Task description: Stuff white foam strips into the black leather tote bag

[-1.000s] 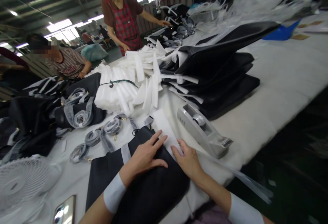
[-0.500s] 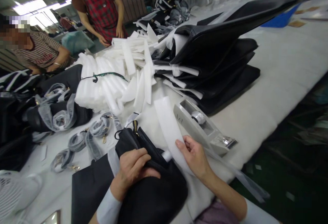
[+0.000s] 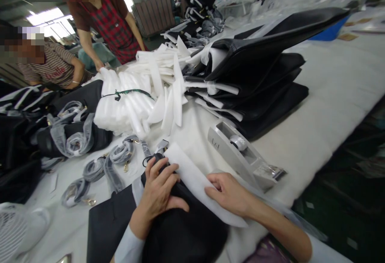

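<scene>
A black bag lies in front of me, its upper end near a small clear-wrapped tag and a black loop. My left hand rests on the bag's upper part, fingers spread and thumb apart. In my right hand a long white foam strip is pinched between thumb and fingers. The strip lies along the bag's right edge, its far end close to my left fingertips. A grey tape dispenser stands just beyond my right hand.
Stacked black bags stand at the back right. White foam pieces are heaped at the centre back. Wrapped straps lie left, near a white fan. Two people are across the table.
My right hand has lowered the foam strip from an upright slant to along the bag's edge. My left hand has shifted up the bag and its fingers have spread.
</scene>
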A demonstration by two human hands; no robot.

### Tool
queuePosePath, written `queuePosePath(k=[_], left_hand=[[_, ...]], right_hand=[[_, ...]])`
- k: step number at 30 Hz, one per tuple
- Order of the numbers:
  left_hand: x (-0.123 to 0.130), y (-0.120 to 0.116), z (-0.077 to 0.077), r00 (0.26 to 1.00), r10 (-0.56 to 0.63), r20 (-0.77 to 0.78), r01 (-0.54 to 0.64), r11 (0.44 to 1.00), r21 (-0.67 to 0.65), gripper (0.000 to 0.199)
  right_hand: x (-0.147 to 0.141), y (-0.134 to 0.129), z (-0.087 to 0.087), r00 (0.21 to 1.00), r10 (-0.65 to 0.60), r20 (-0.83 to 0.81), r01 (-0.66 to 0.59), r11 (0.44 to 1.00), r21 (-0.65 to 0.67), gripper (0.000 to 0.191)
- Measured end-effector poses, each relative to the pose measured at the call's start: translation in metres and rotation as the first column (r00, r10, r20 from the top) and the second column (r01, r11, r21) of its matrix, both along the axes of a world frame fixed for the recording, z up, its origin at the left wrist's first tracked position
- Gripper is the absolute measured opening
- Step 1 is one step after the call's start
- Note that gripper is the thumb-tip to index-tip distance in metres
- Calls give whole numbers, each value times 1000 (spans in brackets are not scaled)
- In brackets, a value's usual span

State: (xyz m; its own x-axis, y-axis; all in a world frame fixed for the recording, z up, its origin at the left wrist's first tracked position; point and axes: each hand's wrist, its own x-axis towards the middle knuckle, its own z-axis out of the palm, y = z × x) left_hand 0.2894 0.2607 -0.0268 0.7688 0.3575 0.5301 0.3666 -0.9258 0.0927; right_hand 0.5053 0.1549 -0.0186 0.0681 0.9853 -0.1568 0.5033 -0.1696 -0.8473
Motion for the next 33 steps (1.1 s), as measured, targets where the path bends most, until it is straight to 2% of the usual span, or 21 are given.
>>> queuePosePath(k=[3,5,7,10,13,16,21,25,27,30,33], left_hand=[[2,15,1,994,-21,-109,9,994,-111,69],[1,19,-2,996,3,-90,-12,994,-105,66],[-2,18,-6,999,42,28,-41,998,-38,60],[-4,12,-10,965,70,253,-93,993,78,52],[-5,6,-13,935,76,347,-133,981,141,51],[-4,4,-15,924,90,371,-163,972,170,50],[-2,4,-17,917,114,382,-188,968,165,50],[-1,6,-18,918,110,382,-169,978,123,49],[-1,7,-19,918,110,382,-157,983,96,49],[-2,7,-21,919,107,378,-143,987,69,48],[-1,9,-21,919,110,378,-138,989,47,48]], right_hand=[[-7,13,6,972,29,233,-22,999,-32,38],[-17,24,6,950,8,312,0,1000,-25,44],[-27,32,2,954,-21,300,15,1000,22,37],[-38,36,-6,964,-67,257,50,996,75,24],[-40,34,-10,955,-126,269,116,992,52,28],[-37,31,-8,956,-134,260,128,991,41,30],[-29,31,3,978,70,197,-83,995,58,31],[-27,38,12,932,189,310,-195,981,-13,24],[-29,44,13,921,178,347,-176,984,-36,21],[-35,53,9,941,130,313,-128,991,-28,39],[-42,62,2,959,65,277,-73,997,21,41]])
